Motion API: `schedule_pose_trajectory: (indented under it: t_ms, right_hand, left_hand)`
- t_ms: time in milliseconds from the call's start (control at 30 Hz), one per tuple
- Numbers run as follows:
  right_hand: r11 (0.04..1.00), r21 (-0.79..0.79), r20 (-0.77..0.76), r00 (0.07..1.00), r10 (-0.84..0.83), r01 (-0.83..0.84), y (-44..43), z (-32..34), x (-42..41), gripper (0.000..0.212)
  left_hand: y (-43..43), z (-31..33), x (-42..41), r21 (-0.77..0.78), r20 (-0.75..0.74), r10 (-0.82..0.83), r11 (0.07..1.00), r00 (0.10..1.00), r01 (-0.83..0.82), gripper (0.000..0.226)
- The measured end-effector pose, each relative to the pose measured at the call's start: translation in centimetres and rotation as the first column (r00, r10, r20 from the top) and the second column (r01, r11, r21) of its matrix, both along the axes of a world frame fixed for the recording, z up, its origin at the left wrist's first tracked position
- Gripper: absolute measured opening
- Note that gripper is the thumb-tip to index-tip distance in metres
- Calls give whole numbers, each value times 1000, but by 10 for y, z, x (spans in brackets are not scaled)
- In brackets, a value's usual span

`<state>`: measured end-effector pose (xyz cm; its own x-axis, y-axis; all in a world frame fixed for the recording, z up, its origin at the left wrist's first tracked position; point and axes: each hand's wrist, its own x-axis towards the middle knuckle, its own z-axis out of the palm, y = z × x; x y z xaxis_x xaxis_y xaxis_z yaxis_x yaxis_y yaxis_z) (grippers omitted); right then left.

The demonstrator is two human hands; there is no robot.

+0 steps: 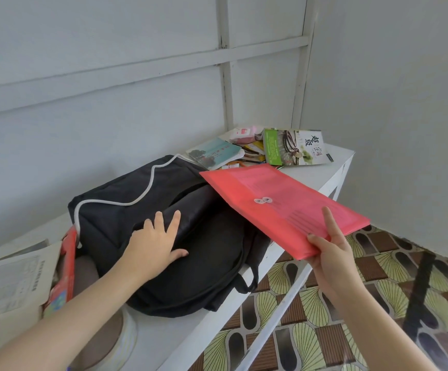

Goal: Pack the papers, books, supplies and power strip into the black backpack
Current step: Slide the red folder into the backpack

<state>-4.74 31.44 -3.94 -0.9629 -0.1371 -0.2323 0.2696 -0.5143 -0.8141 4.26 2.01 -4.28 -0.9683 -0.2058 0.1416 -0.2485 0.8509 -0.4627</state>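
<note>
The black backpack (190, 236) lies flat on the white table (332, 172). My left hand (154, 241) rests on its front with fingers spread and straight. My right hand (329, 253) pinches the near edge of a red document folder (279, 204) and holds it in the air, its far corner over the backpack's right side. A white cable (147, 183) runs across the top of the backpack. Two books (214, 153) (295, 148) and several small supplies (247, 149) lie in the far corner of the table.
Printed papers (11, 285) and a red box (65, 271) sit at the table's left end, with a roll of white tape (121, 341) near the front. White walls close the table in behind and right. Patterned floor (378, 303) lies to the right.
</note>
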Motion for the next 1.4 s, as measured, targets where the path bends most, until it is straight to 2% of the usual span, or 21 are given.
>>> schedule_pose_trajectory:
  t_ms: [233,333,433,500,667,833,1033,1100,1400]
  right_hand:
    - [998,57,-108,994,-11,17,3,16,11,67]
    - [995,92,-168,986,-20,36,5,21,17,67]
    - [988,145,-214,976,-24,57,9,26,22,66]
    - [978,196,-250,968,-21,72,12,27,24,67]
    - [933,338,-318,948,-7,121,17,34,36,65]
    - [856,462,-430,903,-11,230,12,42,50,65]
    - [777,552,-485,875,3,303,24,60,59,62]
    - [762,582,-476,879,34,285,30,63,60,64]
    - [840,543,-253,956,148,14,28,63,59,60]
  left_hand:
    - [-23,30,-13,204,257,33,975,966,-87,107]
    - [-29,39,-16,246,304,10,965,952,-89,110]
    - [-23,45,-19,273,266,-31,961,964,-44,95]
    - [-20,51,-20,345,225,-57,938,973,-25,81]
    - [-26,58,-22,588,75,2,807,997,-46,71]
    - [-13,57,-30,635,-32,64,772,997,-29,69]
    - [-5,53,-44,652,-141,133,758,981,-9,68]
    - [-5,52,-49,654,-159,145,756,977,-5,68]
    - [-7,60,-44,695,-213,145,717,966,46,68]
